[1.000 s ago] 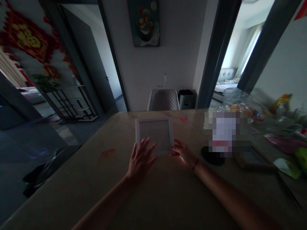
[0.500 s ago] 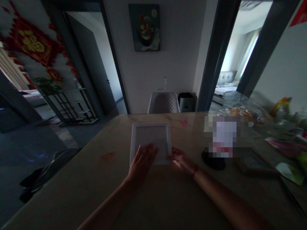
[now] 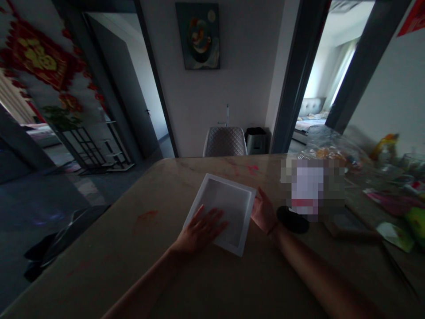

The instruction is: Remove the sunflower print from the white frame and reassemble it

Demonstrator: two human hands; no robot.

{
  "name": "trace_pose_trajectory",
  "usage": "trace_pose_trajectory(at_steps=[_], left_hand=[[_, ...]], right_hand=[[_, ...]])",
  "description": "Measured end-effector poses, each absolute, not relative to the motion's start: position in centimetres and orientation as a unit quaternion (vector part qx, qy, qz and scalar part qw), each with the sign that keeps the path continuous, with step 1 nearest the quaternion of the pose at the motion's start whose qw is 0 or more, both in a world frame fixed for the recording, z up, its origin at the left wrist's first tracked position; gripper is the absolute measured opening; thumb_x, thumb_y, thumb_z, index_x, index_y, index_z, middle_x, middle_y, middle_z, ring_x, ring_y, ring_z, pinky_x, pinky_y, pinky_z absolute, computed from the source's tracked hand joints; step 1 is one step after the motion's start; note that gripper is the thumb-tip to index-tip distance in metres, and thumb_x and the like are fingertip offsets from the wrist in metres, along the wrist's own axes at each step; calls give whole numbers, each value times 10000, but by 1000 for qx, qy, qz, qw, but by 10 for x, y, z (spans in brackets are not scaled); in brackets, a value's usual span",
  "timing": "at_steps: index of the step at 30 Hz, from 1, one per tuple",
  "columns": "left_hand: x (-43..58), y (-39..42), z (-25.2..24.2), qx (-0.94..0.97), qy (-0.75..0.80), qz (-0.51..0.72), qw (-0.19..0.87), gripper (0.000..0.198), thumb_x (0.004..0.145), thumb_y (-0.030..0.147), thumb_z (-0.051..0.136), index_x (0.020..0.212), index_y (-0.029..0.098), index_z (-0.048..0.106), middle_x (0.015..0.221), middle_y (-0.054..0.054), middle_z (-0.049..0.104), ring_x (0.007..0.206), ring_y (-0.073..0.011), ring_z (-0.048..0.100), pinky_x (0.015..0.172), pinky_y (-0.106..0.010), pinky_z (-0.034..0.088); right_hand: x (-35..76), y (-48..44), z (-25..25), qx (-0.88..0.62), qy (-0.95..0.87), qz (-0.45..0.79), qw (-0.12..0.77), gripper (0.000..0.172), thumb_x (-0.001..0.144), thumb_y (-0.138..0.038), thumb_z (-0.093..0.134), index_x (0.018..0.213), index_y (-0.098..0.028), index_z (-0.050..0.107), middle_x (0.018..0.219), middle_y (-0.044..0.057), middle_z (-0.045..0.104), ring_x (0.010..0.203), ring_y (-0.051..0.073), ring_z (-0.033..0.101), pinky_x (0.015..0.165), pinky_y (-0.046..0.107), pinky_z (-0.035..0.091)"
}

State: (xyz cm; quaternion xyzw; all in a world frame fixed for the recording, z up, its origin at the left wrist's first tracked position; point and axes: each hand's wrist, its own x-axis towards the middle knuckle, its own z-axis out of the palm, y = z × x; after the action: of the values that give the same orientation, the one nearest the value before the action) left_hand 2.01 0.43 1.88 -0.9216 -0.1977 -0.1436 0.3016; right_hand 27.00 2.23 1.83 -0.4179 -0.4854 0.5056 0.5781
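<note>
While the left hand (image 3: 198,229) lies open and flat across the white frame (image 3: 232,204), the right hand (image 3: 264,212), partly curled, holds its right edge.

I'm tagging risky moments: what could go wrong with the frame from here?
The frame might slip: the right hand is at one edge, while the left hand is spread over its face.
Fingers touching that face might smudge it.
The right wrist could knock the black disc close beside it.

I'm counting two hands (image 3: 201,230) (image 3: 264,212), one white frame (image 3: 229,201), plus one chair (image 3: 225,142) and one painting (image 3: 198,36) around 12 o'clock.
</note>
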Motion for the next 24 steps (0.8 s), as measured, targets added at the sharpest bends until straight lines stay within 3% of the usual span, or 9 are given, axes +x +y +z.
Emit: trace_pose_trajectory(at_steps=[2, 5, 9, 14, 19, 24], left_hand=[[20, 4, 20, -923, -196, -144, 299, 455, 895, 162, 318, 1334, 280, 316, 1354, -28, 422, 1277, -190, 317, 1085, -454, 107], [20, 6, 21, -926, -193, -143, 292, 442, 897, 179, 327, 1328, 278, 328, 1351, -12, 426, 1275, -176, 319, 1092, -431, 100], [17, 8, 19, -919, -193, -178, 294, 428, 885, 172, 347, 1300, 267, 384, 1318, -3, 468, 1257, -174, 350, 1097, -409, 96], [6, 15, 16, -871, -303, -274, 271, 446, 840, 170, 382, 1281, 217, 430, 1303, -73, 480, 1234, -234, 387, 1066, -468, 196], [-2, 19, 13, -863, -342, -306, 212, 468, 799, 123, 394, 1259, 174, 462, 1304, -122, 470, 1074, -216, 547, 893, -352, 454], [-2, 17, 10, -873, -343, -301, 176, 478, 756, 119, 420, 1223, 185, 496, 1309, -126, 462, 1022, -226, 579, 848, -369, 480]], right_hand=[[272, 23, 19, -371, -440, 562, 593, 503, 794, -607, 315, 822, -210, 623, 746, 48, 673, 754, 193, 631, 624, 311, 478], [269, 22, 17, -309, -356, 629, 618, 266, 713, -449, 575, 802, -206, 634, 751, 12, 673, 731, 164, 622, 621, 261, 469], [261, 23, 15, -317, -307, 630, 639, 118, 648, -292, 672, 719, -204, 636, 696, -30, 655, 633, 112, 588, 574, 214, 449], [261, 25, 13, -313, -276, 622, 663, 107, 617, -273, 687, 682, -207, 633, 690, -35, 646, 614, 107, 571, 569, 215, 453], [266, 28, 7, -321, -272, 620, 662, 125, 643, -291, 671, 715, -194, 639, 703, -26, 646, 633, 115, 572, 578, 220, 457], [270, 28, 15, -316, -308, 615, 653, 259, 702, -400, 602, 885, -221, 643, 806, -6, 669, 782, 175, 608, 703, 299, 479]])
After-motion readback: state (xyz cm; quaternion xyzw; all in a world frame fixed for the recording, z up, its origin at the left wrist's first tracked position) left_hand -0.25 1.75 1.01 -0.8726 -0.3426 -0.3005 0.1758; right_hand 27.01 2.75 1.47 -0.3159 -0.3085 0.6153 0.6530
